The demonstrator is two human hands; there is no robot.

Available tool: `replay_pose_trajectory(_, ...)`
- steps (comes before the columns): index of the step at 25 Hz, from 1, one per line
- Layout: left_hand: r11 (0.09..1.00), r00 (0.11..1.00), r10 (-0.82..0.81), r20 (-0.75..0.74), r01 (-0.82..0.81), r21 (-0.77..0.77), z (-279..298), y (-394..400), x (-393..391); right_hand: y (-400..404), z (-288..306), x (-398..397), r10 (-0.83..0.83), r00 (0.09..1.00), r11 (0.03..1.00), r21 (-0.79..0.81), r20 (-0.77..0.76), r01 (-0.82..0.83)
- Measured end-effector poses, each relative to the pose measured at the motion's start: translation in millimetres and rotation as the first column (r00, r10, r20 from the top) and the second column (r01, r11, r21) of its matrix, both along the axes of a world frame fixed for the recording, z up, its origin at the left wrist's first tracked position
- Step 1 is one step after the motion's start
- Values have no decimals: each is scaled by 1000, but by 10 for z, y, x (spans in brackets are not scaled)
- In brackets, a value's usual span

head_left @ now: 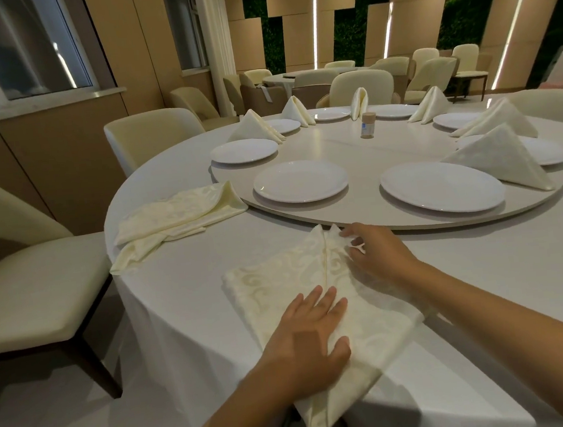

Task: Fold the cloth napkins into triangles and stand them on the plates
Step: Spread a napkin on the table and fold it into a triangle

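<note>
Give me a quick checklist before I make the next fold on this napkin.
1. Left hand pressing the napkin flat: ok.
2. Right hand pinching the far corner: ok.
3. Two folded edges meeting along the centre line: ok near the far tip; under the left hand, cannot tell.
4. Napkin fully on the table: not ok, its near end hangs over the edge.
5. Bare plate ready to take it: ok.
6. Spare napkins within reach at left: ok.
</note>
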State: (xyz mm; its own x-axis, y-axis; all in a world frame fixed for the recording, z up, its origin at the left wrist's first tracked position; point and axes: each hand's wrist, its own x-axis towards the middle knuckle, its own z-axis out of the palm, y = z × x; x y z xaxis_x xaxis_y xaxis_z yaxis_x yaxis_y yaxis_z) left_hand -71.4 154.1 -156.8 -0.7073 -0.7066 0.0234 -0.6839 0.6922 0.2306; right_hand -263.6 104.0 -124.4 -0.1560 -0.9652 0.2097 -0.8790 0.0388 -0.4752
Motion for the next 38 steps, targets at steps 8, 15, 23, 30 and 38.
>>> replay_pose_trajectory(8,1000,993,2,116,-1,-7,99,19,-125,1124,-187,85,177,958,981,124,-227,-151)
replay_pose_trajectory(15,999,982,32,186,-24,-48,-74,53,-167,1189,-388,-135,254,932,934,316,-259,-167)
replay_pose_trajectory(23,999,991,8,136,-1,-45,-82,36,-160,1167,-376,-365,170,936,943,325,-307,-65)
replay_pose_trajectory(30,998,844,44,-534,-14,61,99,19,347,1369,-329,-193,291,948,947,-104,-132,-305)
replay_pose_trajectory(38,991,922,-133,-363,132,-27,-174,124,1037,1401,-444,20,442,865,856,-177,-237,-486)
